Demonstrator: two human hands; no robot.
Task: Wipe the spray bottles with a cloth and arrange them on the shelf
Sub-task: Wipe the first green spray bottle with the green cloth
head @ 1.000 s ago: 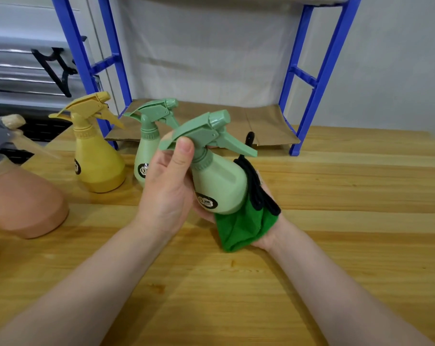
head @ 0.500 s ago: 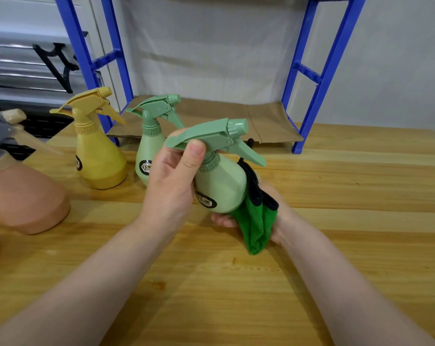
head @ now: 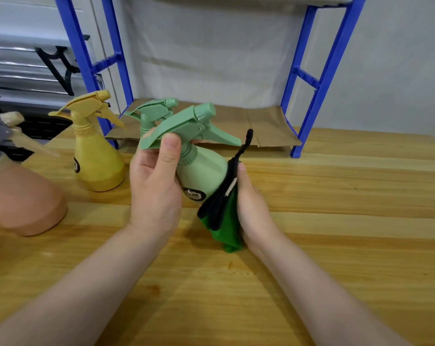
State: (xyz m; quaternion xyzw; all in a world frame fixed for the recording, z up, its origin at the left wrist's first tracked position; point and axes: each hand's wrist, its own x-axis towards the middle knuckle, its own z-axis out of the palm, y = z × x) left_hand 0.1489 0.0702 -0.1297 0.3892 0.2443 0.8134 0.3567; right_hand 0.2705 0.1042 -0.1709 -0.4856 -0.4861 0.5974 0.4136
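Left hand (head: 154, 193): fingers wrapped round the neck and sprayer head of the pale green spray bottle (head: 201, 176), thumb pressed flat against the side of the head just below the trigger housing. Bottle held clear of the table, tilted, nozzle toward upper right, trigger lever pointing right and down. Round black label visible low on the body, facing me.

Right hand (head: 251, 203): fingers closed over a green cloth (head: 223, 231) with black trim, pressing it against the right side and base of the bottle. Cloth bunched between my palm and the bottle; a loose black loop of trim sticks up past my fingertip, and the green part hangs below my hand.

Both forearms bare, reaching in from the bottom edge.

Wooden table (head: 336, 221) beneath. Behind my left hand, a second green spray bottle (head: 154, 113), mostly hidden, only its sprayer head clear. Left of that, a yellow spray bottle (head: 96, 156) standing upright. Far left, a larger pink spray bottle (head: 21, 196) with grey head, partly cut off by the frame.

At the back of the table, a blue-framed shelf (head: 321, 71); its lowest level is lined with brown cardboard (head: 261, 126), no bottle on it.
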